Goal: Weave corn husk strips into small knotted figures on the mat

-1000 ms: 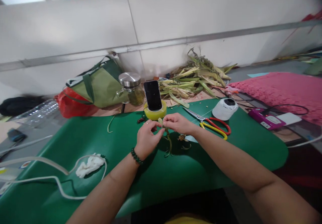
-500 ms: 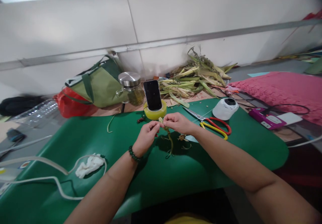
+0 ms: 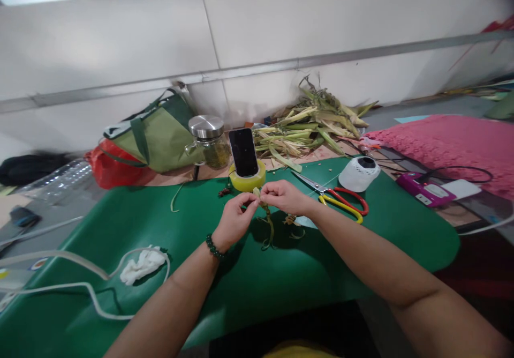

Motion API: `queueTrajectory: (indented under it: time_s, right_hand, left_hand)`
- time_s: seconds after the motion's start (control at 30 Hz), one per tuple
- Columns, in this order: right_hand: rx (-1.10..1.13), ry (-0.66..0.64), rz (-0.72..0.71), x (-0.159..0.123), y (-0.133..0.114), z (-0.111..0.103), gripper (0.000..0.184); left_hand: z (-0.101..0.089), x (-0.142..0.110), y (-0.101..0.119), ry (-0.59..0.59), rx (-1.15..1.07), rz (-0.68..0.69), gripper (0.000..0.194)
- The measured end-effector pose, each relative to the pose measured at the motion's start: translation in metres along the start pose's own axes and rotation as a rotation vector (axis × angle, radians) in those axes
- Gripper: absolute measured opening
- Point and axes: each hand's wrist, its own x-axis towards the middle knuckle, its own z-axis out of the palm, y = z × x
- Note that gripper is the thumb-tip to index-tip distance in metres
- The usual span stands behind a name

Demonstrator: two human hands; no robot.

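My left hand (image 3: 237, 213) and my right hand (image 3: 282, 197) meet over the green mat (image 3: 305, 288), fingertips pinched together. Between them is a small pale-green piece of corn husk (image 3: 270, 229), its top poking out above the fingers and a thin curled tail hanging below. My fingers cover its middle. Scissors (image 3: 337, 199) with one red and one yellow handle lie partly open beyond my right wrist. A white spool of thread (image 3: 359, 173) stands behind them, with a thin thread running toward the scissors. Small dried scraps (image 3: 290, 219) lie under my right wrist.
A phone (image 3: 243, 152) leans on a yellow tape roll (image 3: 248, 181). Behind are a husk pile (image 3: 317, 117), a glass jar (image 3: 213, 149) and a green bag (image 3: 160, 138). White tissue (image 3: 143, 265) lies left by a pale cable. A purple power strip (image 3: 425, 189) and pink cloth (image 3: 458, 146) are right.
My left hand's fingers have shifted slightly right, closer to my right fingertips. The husk's hanging tail has swung a little left. Everything else stays where it was.
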Motion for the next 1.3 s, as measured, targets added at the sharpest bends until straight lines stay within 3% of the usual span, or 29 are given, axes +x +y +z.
queueTrajectory:
  time_s: [0.13,0.37,0.67,0.87,1.0,1.1,1.17,1.3]
  right_hand:
    - [-0.012,-0.011,-0.021,0.001,0.003,-0.002,0.022]
    - [-0.046,-0.056,-0.022,0.002,0.005,-0.008,0.024]
    - [-0.151,-0.203,0.1,-0.002,0.001,-0.031,0.018]
    - [-0.398,-0.219,0.17,-0.001,0.004,-0.036,0.013]
    - [-0.513,-0.204,0.154,0.003,0.011,-0.03,0.011]
    - [-0.446,-0.201,0.107,0.006,0.013,-0.023,0.012]
    - [-0.402,-0.173,0.074,0.006,0.013,-0.019,0.013]
    - [-0.293,-0.13,0.043,0.006,0.011,-0.016,0.018]
  left_hand:
    - [0.001,-0.002,0.0,0.045,0.045,-0.037,0.02]
    - [0.0,-0.005,0.0,0.089,0.28,0.021,0.017]
    - [-0.003,-0.006,0.01,-0.137,0.461,-0.044,0.016]
    - [-0.011,0.0,0.006,-0.306,0.536,-0.096,0.019]
    - [-0.011,0.001,0.005,-0.184,0.443,0.06,0.018]
    - [-0.007,-0.002,0.01,-0.083,0.326,0.235,0.014]
    - [-0.003,-0.004,0.014,-0.078,0.266,0.328,0.012]
    - [0.002,-0.007,0.017,-0.039,0.087,0.328,0.015]
